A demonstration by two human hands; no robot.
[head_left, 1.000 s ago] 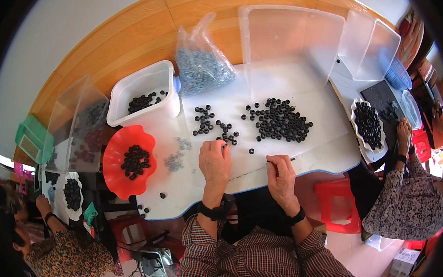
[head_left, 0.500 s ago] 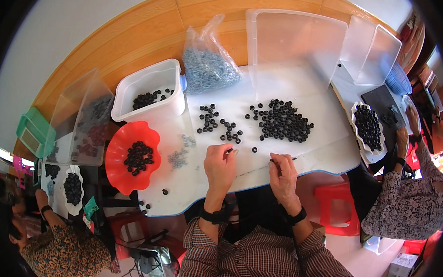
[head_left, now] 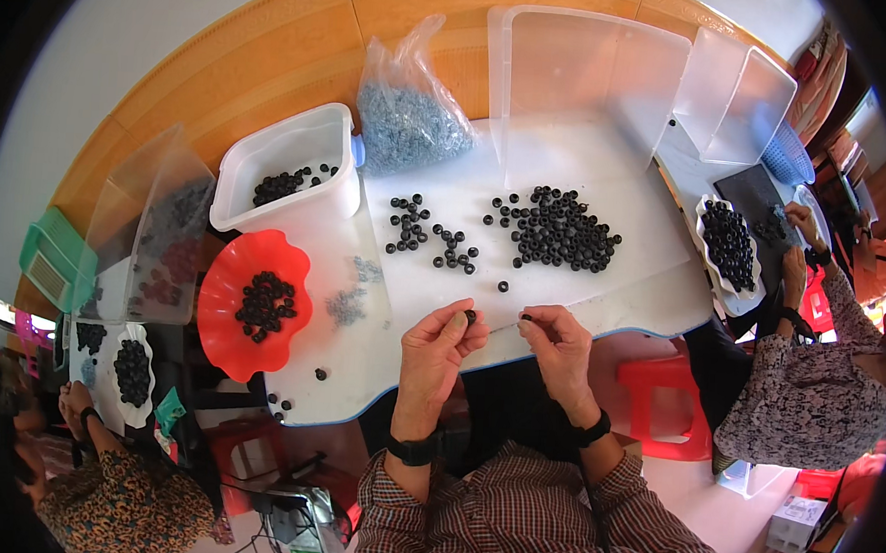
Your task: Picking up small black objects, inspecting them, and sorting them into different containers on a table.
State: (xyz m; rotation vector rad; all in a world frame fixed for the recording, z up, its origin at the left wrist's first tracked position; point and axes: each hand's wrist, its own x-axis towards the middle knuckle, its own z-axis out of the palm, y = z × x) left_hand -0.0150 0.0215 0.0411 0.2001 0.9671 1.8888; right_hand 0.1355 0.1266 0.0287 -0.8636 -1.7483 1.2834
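Note:
My left hand [head_left: 429, 354] pinches a small black round part [head_left: 471, 317] between thumb and fingertips, above the table's near edge. A little to its right, my right hand [head_left: 563, 361] is closed in a pinch on a tiny pale piece [head_left: 526, 318] too small to name. The two hands face each other, apart. Beyond them lies a big pile of black ring-like parts [head_left: 565, 233], with a looser group [head_left: 454, 252] to its left and a single part [head_left: 504, 287] nearer me.
A red scalloped bowl [head_left: 223, 315] and a white tub [head_left: 229, 190] hold black parts. Small clear pieces [head_left: 346, 307] lie beside them. A bag of bluish pieces [head_left: 411, 125] and a clear bin [head_left: 588, 84] stand behind. People work at both sides; a red stool [head_left: 663, 388] stands right.
My hands have come closer together, the left turning so that its black part shows at the fingertips. The whole view has shifted slightly. The co-worker's hands at right have moved.

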